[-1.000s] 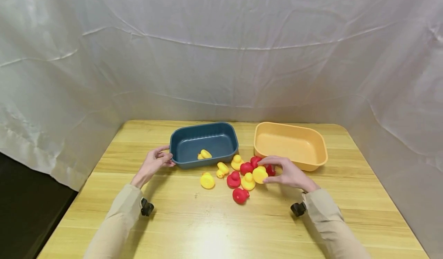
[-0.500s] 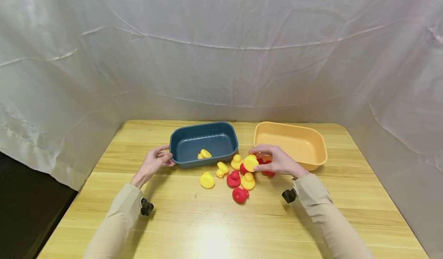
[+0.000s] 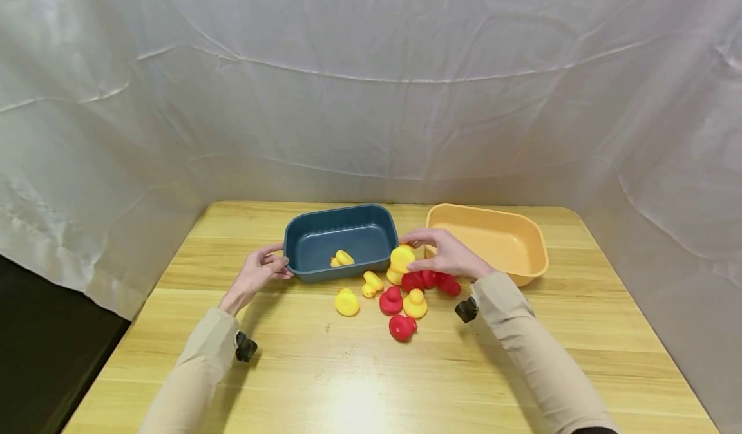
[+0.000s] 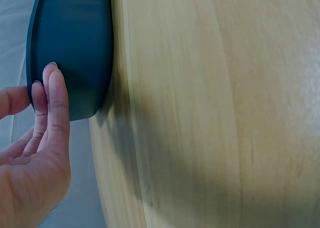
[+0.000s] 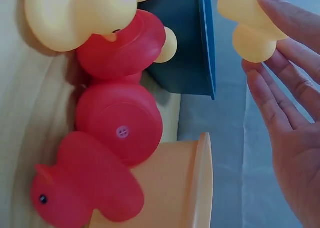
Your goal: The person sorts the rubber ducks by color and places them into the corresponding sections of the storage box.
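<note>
My right hand [image 3: 449, 254] pinches a yellow rubber duck [image 5: 252, 25] between thumb and fingers, raised beside the right end of the blue tub [image 3: 342, 274]. Below it is another yellow duck [image 3: 395, 277], partly hidden by the held one. With thumb and fingertips, my left hand [image 4: 42, 153] grips the tub's rim at its left end. One yellow duck [image 3: 343, 258] lies inside the tub. In front of the tub lie several red ducks [image 3: 391, 301] and several yellow ducks, among them one on its side [image 3: 347, 302].
An orange tub [image 3: 493, 241] stands at the back right, behind my right hand, with nothing visible in it. Both tubs are near the far edge of the wooden table [image 3: 301, 382]. Grey sheeting [image 3: 371, 99] hangs around the back and sides.
My right hand has carried the yellow duck left and away from me, from above the red ducks to the blue tub's right end. My left hand has stayed in place.
</note>
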`<state>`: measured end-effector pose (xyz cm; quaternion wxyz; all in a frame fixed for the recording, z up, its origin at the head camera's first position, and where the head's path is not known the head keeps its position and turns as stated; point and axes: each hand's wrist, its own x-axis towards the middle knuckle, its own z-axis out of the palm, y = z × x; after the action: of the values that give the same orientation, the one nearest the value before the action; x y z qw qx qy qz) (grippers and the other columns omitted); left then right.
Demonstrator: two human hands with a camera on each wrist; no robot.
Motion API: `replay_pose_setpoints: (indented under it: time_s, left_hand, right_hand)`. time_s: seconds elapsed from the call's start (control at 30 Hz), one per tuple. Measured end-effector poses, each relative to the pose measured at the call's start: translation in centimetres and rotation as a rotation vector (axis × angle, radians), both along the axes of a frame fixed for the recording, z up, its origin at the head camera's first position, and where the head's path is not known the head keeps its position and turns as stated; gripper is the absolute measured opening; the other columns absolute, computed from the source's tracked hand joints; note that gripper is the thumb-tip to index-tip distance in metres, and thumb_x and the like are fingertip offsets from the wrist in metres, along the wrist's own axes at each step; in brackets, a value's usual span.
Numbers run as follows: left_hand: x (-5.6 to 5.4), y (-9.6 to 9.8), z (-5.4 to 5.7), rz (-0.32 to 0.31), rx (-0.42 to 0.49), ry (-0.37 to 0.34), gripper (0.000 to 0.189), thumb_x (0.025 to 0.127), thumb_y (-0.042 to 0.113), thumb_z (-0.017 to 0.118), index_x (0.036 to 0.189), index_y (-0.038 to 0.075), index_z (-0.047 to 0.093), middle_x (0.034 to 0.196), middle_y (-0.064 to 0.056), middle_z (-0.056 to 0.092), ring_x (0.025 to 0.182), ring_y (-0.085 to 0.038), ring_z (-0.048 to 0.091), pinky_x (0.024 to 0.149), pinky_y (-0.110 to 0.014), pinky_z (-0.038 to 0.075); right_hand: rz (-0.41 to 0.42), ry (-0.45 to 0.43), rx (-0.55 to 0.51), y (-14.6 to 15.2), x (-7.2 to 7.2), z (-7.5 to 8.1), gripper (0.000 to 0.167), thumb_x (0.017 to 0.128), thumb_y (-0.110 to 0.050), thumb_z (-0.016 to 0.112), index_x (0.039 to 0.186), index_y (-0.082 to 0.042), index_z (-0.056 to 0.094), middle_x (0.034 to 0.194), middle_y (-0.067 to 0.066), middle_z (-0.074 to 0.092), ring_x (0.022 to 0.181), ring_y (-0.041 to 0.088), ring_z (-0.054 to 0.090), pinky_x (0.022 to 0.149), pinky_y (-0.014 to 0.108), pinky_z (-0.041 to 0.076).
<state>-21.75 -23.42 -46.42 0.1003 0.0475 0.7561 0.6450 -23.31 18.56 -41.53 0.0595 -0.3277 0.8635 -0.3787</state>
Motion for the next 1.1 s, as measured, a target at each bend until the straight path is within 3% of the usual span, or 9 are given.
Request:
replay_pose_setpoints:
  time_s: [0.63, 1.1]
  left_hand:
    - [0.0, 0.1, 0.1, 0.001, 0.008, -0.015, 0.055, 0.101, 0.000, 0.055, 0.148, -0.016, 0.031, 0.083, 0.002, 0.067, 0.074, -0.009, 0.072, 0.078, -0.027, 0.064]
    - [0.1, 0.1, 0.3, -0.003, 0.004, -0.019, 0.057, 0.101, 0.001, 0.054, 0.149, -0.016, 0.029, 0.083, 0.002, 0.067, 0.074, -0.008, 0.072, 0.078, -0.027, 0.064]
  right_hand:
    - [-0.055, -0.118, 0.004, -2.8, -2.6, 0.0, 0.056, 0.085, -0.019, 0.081, 0.136, -0.004, 0.061, 0.138, 0.015, 0.062, 0.122, 0.034, 0.058, 0.111, 0.059, 0.047]
    - [-0.044, -0.077, 0.063, -4.6, -4.7, -0.2, 0.054, 0.086, -0.019, 0.080, 0.134, 0.000, 0.061, 0.137, 0.016, 0.064, 0.122, 0.034, 0.061, 0.114, 0.050, 0.047]
